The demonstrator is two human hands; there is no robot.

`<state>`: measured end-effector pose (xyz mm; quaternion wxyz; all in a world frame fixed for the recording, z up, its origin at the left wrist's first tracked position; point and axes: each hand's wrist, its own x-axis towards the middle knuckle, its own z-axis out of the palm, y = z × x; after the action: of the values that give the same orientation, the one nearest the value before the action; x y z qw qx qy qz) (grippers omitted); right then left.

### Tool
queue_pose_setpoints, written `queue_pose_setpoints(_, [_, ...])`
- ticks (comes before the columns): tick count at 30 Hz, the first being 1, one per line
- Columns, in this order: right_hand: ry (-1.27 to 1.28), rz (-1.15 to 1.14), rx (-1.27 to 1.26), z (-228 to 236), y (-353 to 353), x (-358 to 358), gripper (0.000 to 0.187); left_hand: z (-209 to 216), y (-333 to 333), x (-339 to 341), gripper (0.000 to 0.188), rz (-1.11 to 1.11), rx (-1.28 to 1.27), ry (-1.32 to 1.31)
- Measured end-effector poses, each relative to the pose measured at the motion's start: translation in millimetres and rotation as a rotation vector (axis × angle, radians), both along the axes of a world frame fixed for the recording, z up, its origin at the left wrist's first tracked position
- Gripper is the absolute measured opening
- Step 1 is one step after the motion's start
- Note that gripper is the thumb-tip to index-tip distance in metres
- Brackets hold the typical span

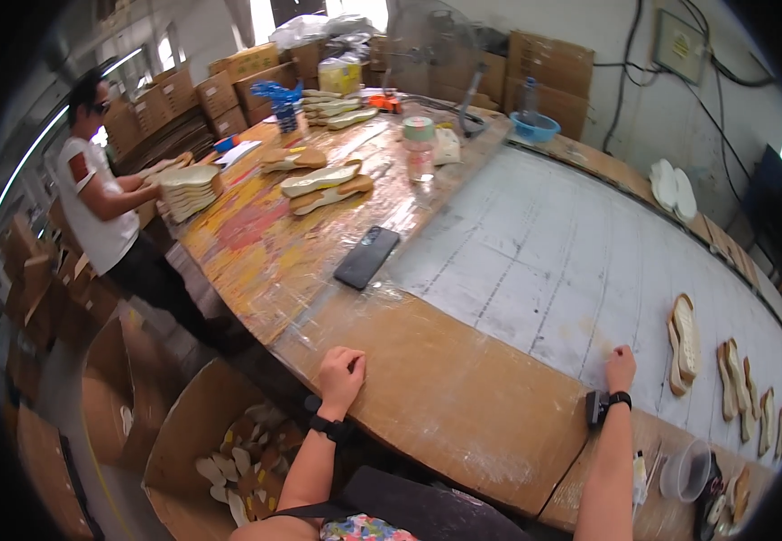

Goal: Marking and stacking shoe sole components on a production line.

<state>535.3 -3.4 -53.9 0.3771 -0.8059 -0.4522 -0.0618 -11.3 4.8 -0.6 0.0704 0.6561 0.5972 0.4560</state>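
1. A pair of shoe soles (682,344) is seen lying on the pale sheet (535,261); from the right hand (621,368), it is found between two and three o'clock, near but not touched.
2. Its long axis is laid roughly from twelve to six o'clock, so that one long side is presented to the right hand; some bend by the lens must be allowed for.
3. The right hand is judged much the nearer. From the left hand (341,383), the same pair is placed at about three o'clock, well apart, with the right hand set between.
4. The right hand is held with its fingers folded in, just over the sheet's near edge. Nothing is seen gripped; whether something small is hidden in the palm cannot be told.
5. The left hand is loosely curled at the edge of the brown cardboard (445,388), with no item seen in it. The phone (366,257) is set just past twelve o'clock from it.
6. Beyond the nearest pair, more soles (731,379) are lined up toward four o'clock, also stood lengthwise away from the body.
7. From the right hand, a clear plastic tub (685,471) is placed at about five o'clock.
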Motion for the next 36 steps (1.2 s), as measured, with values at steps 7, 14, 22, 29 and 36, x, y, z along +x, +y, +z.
queue_pose_setpoints(7, [-0.033, 0.048, 0.019, -42.0, -15.1, 70.5, 0.01, -4.7, 11.5, 17.2, 0.005, -0.075, 0.054, 0.02])
queue_pose_setpoints(14, [-0.017, 0.077, 0.004, -53.0, 0.1, 71.3, 0.008, -11.4, 1.7, 5.6, 0.004, -0.029, 0.08, -0.012])
queue_pose_setpoints(22, [-0.017, 0.067, -0.024, -43.9, 1.6, 63.8, 0.007, -9.9, 5.4, 6.2, 0.003, -0.038, 0.089, -0.011])
queue_pose_setpoints(29, [-0.013, 0.038, 0.041, -53.9, 10.3, 76.6, 0.01, -8.5, 10.4, 8.7, 0.007, -0.033, 0.067, -0.01])
queue_pose_setpoints(36, [-0.062, 0.051, 0.038, -64.3, 3.6, 82.7, 0.008, -10.2, 9.2, 7.6, 0.008, -0.02, 0.034, 0.024])
